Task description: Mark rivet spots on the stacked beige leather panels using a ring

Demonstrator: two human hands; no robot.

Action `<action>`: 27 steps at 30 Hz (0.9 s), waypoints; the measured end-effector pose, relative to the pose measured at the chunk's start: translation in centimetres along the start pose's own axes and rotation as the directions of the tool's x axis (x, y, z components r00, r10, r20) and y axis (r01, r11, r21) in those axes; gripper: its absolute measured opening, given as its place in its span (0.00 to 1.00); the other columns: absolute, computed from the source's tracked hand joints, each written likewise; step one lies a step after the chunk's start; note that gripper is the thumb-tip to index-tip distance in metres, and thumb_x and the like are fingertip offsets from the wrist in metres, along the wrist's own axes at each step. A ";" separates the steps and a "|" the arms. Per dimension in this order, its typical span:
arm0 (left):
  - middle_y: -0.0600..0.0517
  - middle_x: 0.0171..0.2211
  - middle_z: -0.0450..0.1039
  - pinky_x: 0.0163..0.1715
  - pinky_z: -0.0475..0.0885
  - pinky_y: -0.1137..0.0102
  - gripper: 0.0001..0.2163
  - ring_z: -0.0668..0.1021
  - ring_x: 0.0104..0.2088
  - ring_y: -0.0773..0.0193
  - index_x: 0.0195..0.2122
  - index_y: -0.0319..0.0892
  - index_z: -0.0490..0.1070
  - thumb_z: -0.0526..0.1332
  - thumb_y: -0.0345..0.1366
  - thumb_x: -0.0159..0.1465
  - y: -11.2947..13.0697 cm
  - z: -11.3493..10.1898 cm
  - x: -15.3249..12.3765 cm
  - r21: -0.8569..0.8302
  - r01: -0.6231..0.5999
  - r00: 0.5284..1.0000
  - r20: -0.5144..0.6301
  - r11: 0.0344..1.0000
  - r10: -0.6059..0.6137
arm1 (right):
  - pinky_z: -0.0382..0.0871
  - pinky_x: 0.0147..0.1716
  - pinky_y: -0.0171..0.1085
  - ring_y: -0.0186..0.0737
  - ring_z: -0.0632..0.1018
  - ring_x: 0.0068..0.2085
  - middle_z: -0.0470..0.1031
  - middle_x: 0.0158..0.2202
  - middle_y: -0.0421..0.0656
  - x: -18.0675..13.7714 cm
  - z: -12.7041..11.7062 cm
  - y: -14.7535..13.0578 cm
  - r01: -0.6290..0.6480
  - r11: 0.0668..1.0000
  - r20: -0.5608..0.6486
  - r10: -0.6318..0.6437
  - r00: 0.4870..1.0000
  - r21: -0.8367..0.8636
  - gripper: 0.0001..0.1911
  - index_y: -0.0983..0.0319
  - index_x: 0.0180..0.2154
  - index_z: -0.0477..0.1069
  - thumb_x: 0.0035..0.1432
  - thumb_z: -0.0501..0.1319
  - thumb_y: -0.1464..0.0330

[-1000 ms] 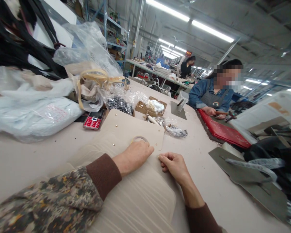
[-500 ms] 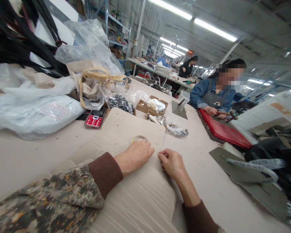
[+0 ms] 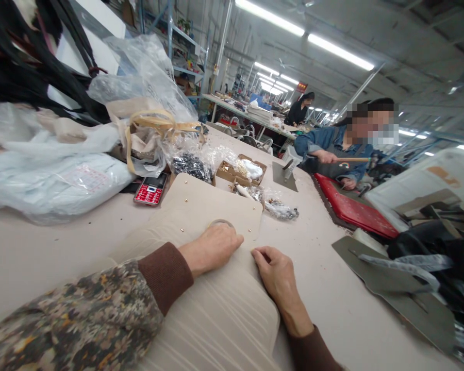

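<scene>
A cream leather bag panel (image 3: pixel 201 206) with small gold studs lies on the table in front of me. My left hand (image 3: pixel 212 247) rests on it with fingers curled, right beside a roll of clear tape (image 3: pixel 221 223). My right hand (image 3: pixel 274 270) sits at the panel's right edge, fingers bent and pressed down on the leather. Whether anything small is under those fingers is hidden. A ribbed cream piece (image 3: pixel 216 319) lies under both wrists.
Plastic bags (image 3: pixel 50 175) and black straps pile up at the left. A red phone (image 3: pixel 151 188), a cardboard box of hardware (image 3: pixel 242 169) and bagged metal parts (image 3: pixel 280 208) lie beyond the panel. At the right a person hammers over a red mat (image 3: pixel 351 208); grey leather pieces (image 3: pixel 394 283) lie nearby.
My right hand has slid a little down and flattened onto the panel's edge. The person at the right has raised a hammer. My left hand has hardly moved.
</scene>
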State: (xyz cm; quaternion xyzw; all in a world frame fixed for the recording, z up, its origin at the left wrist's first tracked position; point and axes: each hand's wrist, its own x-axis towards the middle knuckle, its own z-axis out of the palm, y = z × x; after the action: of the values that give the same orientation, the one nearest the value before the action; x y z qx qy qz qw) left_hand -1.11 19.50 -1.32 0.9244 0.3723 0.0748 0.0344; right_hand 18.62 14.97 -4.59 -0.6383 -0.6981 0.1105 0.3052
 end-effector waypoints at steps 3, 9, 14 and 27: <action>0.45 0.34 0.76 0.38 0.70 0.65 0.07 0.77 0.37 0.57 0.35 0.39 0.71 0.54 0.26 0.64 -0.3 -0.5 0.2 -0.055 0.013 1.000 0.007 0.998 -0.012 | 0.68 0.34 0.36 0.40 0.78 0.31 0.80 0.29 0.43 0.4 0.3 -0.2 0.010 0.997 0.008 -0.010 1.000 -0.081 0.11 0.60 0.31 0.79 0.60 0.59 0.66; 0.50 0.37 0.75 0.39 0.69 0.70 0.06 0.76 0.38 0.61 0.36 0.41 0.70 0.54 0.28 0.66 -0.9 -1.5 0.2 -0.258 0.005 0.996 -0.084 0.966 -0.028 | 0.65 0.32 0.33 0.38 0.76 0.30 0.78 0.28 0.41 1.1 -0.5 -0.7 0.055 0.998 0.094 -0.052 0.994 -0.028 0.12 0.59 0.28 0.79 0.59 0.59 0.67; 0.53 0.34 0.77 0.35 0.68 0.74 0.06 0.78 0.35 0.65 0.41 0.42 0.71 0.54 0.30 0.67 -0.9 -1.8 0.1 -0.401 -0.049 0.994 -0.114 0.915 0.004 | 0.54 0.19 0.31 0.32 0.67 0.20 0.67 0.15 0.35 0.9 -1.9 -0.8 -0.089 0.981 0.387 0.015 0.922 0.174 0.19 0.63 0.18 0.73 0.59 0.59 0.65; 0.46 0.42 0.79 0.36 0.71 0.70 0.15 0.81 0.40 0.56 0.57 0.42 0.60 0.56 0.34 0.69 0.4 -1.4 0.0 -0.323 -0.051 0.994 -0.104 0.945 0.018 | 0.71 0.35 0.35 0.36 0.77 0.32 0.79 0.32 0.43 0.9 -0.5 -2.5 0.366 0.901 -0.129 -0.344 0.930 0.234 0.10 0.61 0.37 0.76 0.62 0.55 0.73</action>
State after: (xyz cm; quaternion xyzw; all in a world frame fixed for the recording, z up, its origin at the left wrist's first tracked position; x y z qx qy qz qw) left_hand -1.03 19.20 0.10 0.9076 0.3399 0.1818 0.1663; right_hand 16.85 15.36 -2.61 -0.4602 -0.7690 0.1143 0.4287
